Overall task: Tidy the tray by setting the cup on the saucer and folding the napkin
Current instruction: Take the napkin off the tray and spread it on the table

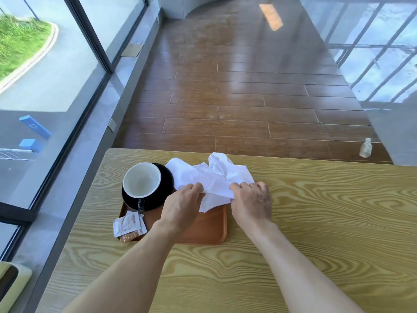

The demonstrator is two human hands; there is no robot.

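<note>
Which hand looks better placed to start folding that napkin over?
Probably the right hand: it pinches the napkin at its free side over bare table, while the left hand sits beside the cup.

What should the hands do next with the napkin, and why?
Probably pull the napkin flat, then fold the near edge over to the far edge. The cup already sits on the saucer, while the left hand and the right hand pinch a napkin that is crumpled.

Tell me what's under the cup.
The cup sits on a black saucer, which rests on the brown tray. The cup hides the saucer's middle; the napkin covers the tray's far part.
</note>
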